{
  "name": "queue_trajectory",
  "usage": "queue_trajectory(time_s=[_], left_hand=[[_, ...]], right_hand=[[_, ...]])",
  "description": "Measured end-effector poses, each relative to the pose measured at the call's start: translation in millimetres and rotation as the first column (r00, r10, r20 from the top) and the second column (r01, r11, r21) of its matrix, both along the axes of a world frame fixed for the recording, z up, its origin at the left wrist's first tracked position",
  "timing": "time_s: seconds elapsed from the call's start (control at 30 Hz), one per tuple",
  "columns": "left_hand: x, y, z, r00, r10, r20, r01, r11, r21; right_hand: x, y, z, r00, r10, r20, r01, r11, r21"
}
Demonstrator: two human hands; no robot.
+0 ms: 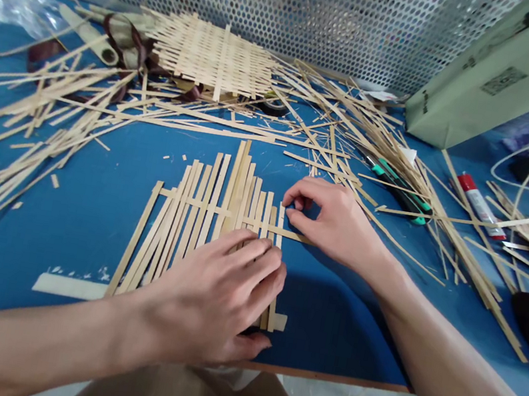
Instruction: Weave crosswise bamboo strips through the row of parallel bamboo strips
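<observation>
A row of pale bamboo strips (200, 204) stands side by side on the blue table, their near ends over a whitish tape strip (69, 287). One thin crosswise strip (296, 236) runs through them, over some and under others. My left hand (229, 287) lies across the lower right part of the row, palm down, its fingers slightly bent and resting on the strips, hiding that part. At the right end of the row, my right hand (334, 220) pinches the top of a narrow bamboo strip (281, 218) between thumb and forefinger.
Behind lies a woven bamboo panel (207, 53). Loose strips are heaped left (73, 98) and right (339, 116). A green and black utility knife (400, 190), a red-capped tube (481, 206) and a pale green bag (498, 75) are on the right. A perforated metal screen (296, 7) borders the back.
</observation>
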State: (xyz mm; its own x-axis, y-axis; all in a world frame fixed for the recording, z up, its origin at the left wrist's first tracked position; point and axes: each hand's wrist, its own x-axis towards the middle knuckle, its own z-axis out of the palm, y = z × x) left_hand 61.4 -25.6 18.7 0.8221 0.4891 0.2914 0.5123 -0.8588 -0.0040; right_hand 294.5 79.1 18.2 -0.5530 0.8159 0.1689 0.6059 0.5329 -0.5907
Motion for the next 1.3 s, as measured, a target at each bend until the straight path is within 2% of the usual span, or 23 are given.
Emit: queue_trajectory(time_s=[0.17, 0.53, 0.87, 0.93, 1.0, 1.07, 1.13, 1.2, 1.27, 1.3], left_hand=[[7.2, -1.9, -6.8, 1.0, -0.03, -0.006, 0.03, 0.999, 0.042], [6.8, 0.5, -6.2, 1.0, -0.024, -0.004, 0.024, 0.999, 0.021], [6.2, -0.5, -8.2, 0.999, -0.033, 0.005, 0.033, 0.998, 0.051], [8.0, -2.4, -4.5, 0.999, -0.037, 0.002, 0.037, 0.998, 0.049], [4.2, -3.2, 6.4, 0.999, -0.048, 0.0, 0.048, 0.998, 0.042], [-11.1, 0.1, 23.2, 0.999, -0.053, 0.006, 0.053, 0.998, 0.036], [-39.8, 8.8, 39.8, 1.0, -0.014, 0.023, 0.013, 1.0, 0.025], [-77.7, 20.5, 48.4, 0.986, 0.167, 0.016, -0.167, 0.986, -0.022], [-115.5, 29.6, 44.9, 0.931, 0.364, -0.023, -0.364, 0.928, -0.083], [-131.4, 31.5, 39.4, 0.905, 0.424, -0.032, -0.424, 0.898, -0.12]], right_hand=[[0.5, 1.5, -2.6, 1.0, 0.003, -0.005, -0.003, 1.0, 0.009], [-1.5, 2.2, -2.4, 0.998, -0.047, -0.042, 0.047, 0.999, -0.015], [-0.9, 2.0, -5.0, 0.999, -0.03, -0.037, 0.029, 0.999, -0.013], [-1.1, 1.8, -4.8, 0.999, -0.029, -0.033, 0.029, 1.0, -0.009], [-1.3, 2.0, -4.0, 0.999, -0.042, -0.029, 0.041, 0.999, -0.014], [-1.6, 2.7, -2.8, 0.998, -0.057, -0.028, 0.056, 0.998, -0.029], [-2.3, 3.7, -1.2, 0.997, -0.069, -0.024, 0.068, 0.997, -0.045], [-3.4, 4.3, 1.0, 0.997, -0.073, -0.012, 0.073, 0.996, -0.057], [-5.0, 4.1, 3.7, 0.996, -0.084, 0.002, 0.084, 0.994, -0.067], [-5.8, 3.7, 5.1, 0.996, -0.09, 0.009, 0.091, 0.993, -0.073]])
